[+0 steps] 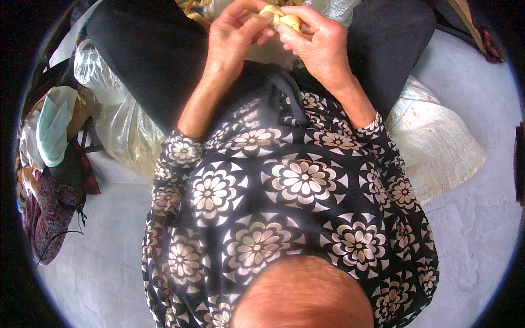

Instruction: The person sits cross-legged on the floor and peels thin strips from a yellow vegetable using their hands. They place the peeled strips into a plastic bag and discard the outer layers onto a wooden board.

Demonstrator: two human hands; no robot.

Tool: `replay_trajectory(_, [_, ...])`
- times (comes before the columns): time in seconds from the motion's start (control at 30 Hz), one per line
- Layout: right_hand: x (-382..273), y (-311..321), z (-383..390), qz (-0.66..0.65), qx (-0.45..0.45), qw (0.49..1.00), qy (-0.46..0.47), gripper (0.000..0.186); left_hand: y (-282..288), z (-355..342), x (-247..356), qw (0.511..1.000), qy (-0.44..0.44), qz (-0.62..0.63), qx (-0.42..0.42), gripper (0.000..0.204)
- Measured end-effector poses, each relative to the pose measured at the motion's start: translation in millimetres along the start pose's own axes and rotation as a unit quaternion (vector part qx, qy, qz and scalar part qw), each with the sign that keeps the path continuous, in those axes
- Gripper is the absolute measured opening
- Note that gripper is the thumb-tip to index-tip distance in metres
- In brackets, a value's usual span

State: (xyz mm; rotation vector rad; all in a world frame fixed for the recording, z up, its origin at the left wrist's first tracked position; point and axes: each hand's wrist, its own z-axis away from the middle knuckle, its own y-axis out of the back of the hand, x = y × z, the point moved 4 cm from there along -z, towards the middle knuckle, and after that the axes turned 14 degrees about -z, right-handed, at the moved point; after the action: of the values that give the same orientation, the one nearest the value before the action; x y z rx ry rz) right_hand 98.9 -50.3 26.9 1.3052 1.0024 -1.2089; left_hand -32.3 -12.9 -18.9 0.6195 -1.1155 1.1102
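Observation:
At the top of the head view, a small pale yellow twisted piece (290,21) sits between my two hands, in front of my body. It looks like a folded or braided strip; its material is hard to make out. My left hand (234,26) pinches its left end between thumb and fingers. On the other side, my right hand (321,39) grips its right end, thumb pressed against it. Both sets of fingers are closed and nearly meet around the piece, hiding part of it.
Yellowish strips (192,12) lie beyond my left hand, with clear plastic (332,10) beyond the right. A clear plastic bag (123,117) lies by my left leg, a white woven sack (437,139) by my right. Far left are a pale green folded item (53,128) and purplish fabric (52,213).

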Motion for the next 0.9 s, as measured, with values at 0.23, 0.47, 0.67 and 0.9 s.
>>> replay_trajectory(0.23, [-2, 6, -3, 0.028, -0.003, 0.998, 0.058, 0.018, -8, 7, 14, 0.997, -0.051, -0.059, -0.029, 0.021])
replay_trajectory(0.47, [10, 11, -8, -0.069, -0.007, 0.998, -0.004, 0.020, -12, 10, 25, 0.995, -0.050, -0.080, -0.029, 0.022])
replay_trajectory(0.67, [18, 7, -8, -0.163, 0.015, 0.983, -0.087, 0.019, -13, 12, 34, 0.982, -0.102, -0.156, -0.019, 0.020])
replay_trajectory(0.9, [20, 6, -12, -0.095, 0.031, 0.994, -0.047, 0.017, -19, 18, 31, 0.964, -0.138, -0.226, 0.020, 0.020])
